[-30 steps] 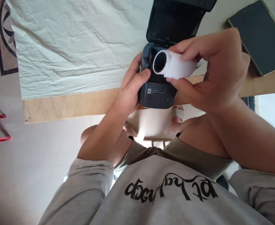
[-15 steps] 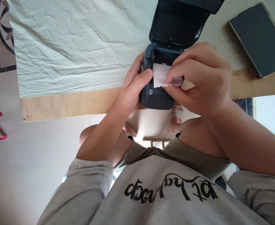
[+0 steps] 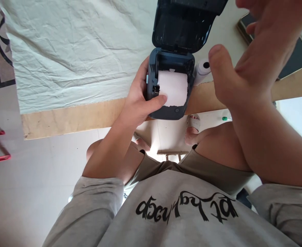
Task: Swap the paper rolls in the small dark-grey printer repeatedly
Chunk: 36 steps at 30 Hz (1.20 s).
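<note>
Creased white cloth under boxy matte printer w/ smooth paper (L hand gripping; R hand open).

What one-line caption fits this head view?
Left hand steadies an open label printer with paper roll seated; right hand lifted clear, open.

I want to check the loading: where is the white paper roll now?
In the head view, the paper roll sits inside the open printer at the table edge, the left hand touching its left side.
</note>
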Motion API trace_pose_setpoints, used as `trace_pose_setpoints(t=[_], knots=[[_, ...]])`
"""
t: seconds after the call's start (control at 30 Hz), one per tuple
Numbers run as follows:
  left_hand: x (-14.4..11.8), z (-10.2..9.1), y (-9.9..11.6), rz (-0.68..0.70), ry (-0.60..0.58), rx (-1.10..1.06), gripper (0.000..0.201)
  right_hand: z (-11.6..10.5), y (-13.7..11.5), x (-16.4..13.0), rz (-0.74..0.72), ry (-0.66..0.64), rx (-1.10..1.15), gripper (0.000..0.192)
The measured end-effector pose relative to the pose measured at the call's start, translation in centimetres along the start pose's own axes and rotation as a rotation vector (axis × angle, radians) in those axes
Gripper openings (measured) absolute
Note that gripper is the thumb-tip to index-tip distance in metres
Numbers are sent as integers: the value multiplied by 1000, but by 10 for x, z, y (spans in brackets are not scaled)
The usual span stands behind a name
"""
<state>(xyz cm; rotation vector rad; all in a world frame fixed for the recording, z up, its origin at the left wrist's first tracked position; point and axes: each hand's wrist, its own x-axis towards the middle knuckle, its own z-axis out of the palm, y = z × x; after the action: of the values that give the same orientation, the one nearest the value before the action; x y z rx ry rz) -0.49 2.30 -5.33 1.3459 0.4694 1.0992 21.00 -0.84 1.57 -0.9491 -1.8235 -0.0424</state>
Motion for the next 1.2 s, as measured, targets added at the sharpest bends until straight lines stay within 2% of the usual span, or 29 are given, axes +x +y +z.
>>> trace_pose_setpoints(t=[0.13, 0.27, 0.33, 0.43, 0.57, 0.73, 0.83, 1.0, 1.2], knots=[[-1, 0, -1, 5, 22, 12, 77, 1, 10, 4, -36, 55, 184, 41], [0, -1, 4, -87, 35, 11, 83, 0, 23, 1, -79, 147, 208, 35], [1, -2, 7, -130, 43, 1, 81, -1, 21, -1, -27, 156, 193, 31], [0, 0, 13, -130, 15, -39, 74, -1, 10, -2, 69, 130, 141, 28], [-6, 9, 25, -106, 50, -71, 56, 0, -2, -1, 99, 75, 108, 26], [-8, 17, 34, -156, 69, -83, 38, -1, -4, -3, 142, 57, 92, 29], [-7, 16, 34, -183, 83, -90, 40, -3, -2, -5, 150, 53, 85, 31], [-6, 15, 34, -191, 96, -112, 41, -3, 2, -6, 63, 66, 83, 31], [-4, 18, 40, -205, 139, -95, 39, -4, -4, -6, 124, 17, 43, 31]])
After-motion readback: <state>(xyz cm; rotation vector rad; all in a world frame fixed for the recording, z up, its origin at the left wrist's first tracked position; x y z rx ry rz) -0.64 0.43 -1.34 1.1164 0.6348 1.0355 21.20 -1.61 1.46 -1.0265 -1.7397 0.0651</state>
